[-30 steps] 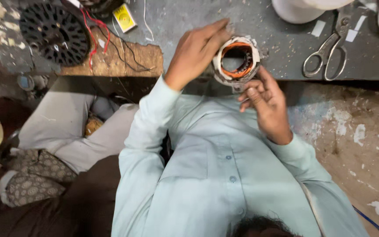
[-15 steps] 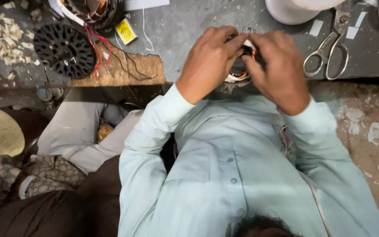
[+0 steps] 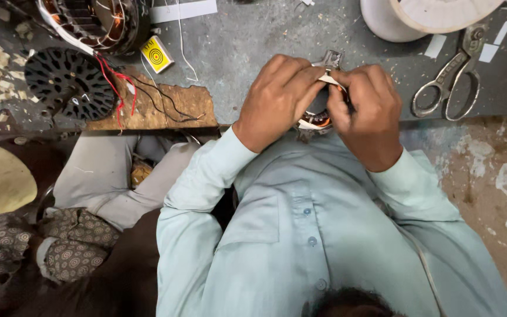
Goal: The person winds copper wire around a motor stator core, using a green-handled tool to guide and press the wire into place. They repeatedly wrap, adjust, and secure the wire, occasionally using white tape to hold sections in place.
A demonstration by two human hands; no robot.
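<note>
Hands together over the tabletop (image 3: 253,53) edge; left hand (image 3: 280,97) and right hand (image 3: 368,114) both clamp the copper-wound stator (image 3: 315,120) (mostly hidden); scissors (image 3: 450,82) at three o'clock.

Your left hand (image 3: 280,97) and right hand (image 3: 366,111) grip a motor coil (image 3: 315,120) of glossy copper wire and dull metal. The scissors (image 3: 450,88) look worn steel; the tabletop (image 3: 247,53) matt, scratched grey; your shirt (image 3: 300,235) smooth cloth.
</note>
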